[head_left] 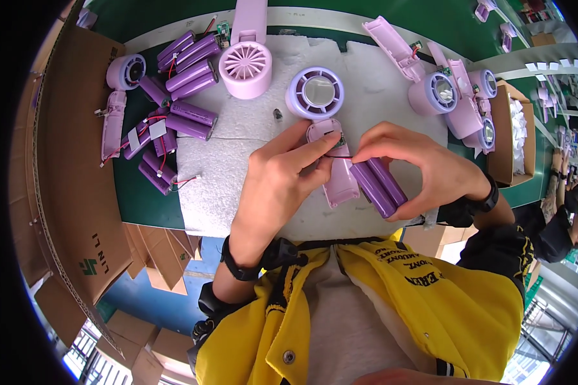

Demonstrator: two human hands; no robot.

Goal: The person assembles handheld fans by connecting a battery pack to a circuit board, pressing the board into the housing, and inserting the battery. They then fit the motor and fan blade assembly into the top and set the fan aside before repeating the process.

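At the left, a brown cardboard box (77,128) is set against a green table (148,208), with more cartons seen below on a blue floor. Beside it, purple battery pairs (189,80) with red and black wires are scattered at the edge of a white foam sheet (218,167), by which the middle of the table is covered. A pink fan (245,69) is laid at the foam's upper edge; to the right, opened fan bodies (440,93) are clustered before a carton of white pieces (504,141). A co-worker (559,237) is seen at the far right.

The opened pink handle (340,183), joined to a lilac fan head (315,93), is touched near its green circuit board by the fingers of the left hand (279,167). Just right of the handle, a purple battery pack (379,186) is clamped lengthwise between the thumb and fingers of the right hand (424,163); its wire is led toward the left fingertips.

Part of the handle is covered by the left hand. Whether those fingers are closed on the wire's end cannot be told. The co-worker is cut off by the lens rim.
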